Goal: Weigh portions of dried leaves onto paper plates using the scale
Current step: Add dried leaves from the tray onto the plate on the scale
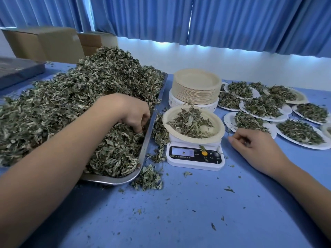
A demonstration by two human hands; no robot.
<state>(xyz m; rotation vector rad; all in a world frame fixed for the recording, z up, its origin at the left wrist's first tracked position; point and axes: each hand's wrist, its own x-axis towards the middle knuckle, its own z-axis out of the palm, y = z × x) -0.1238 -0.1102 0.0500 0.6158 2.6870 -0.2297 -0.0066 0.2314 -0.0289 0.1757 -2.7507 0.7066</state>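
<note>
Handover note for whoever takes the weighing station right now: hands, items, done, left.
Left hand: fingers curled into the dried leaves in the metal tray, taking a pinch.
Right hand: idle, loosely curled on the table right of the scale, holding nothing.
Plate on scale: partly filled; display too blurred to read.
Done: several filled plates at right.
Left: top up this plate, set it aside, take the next from the empty stack.
</note>
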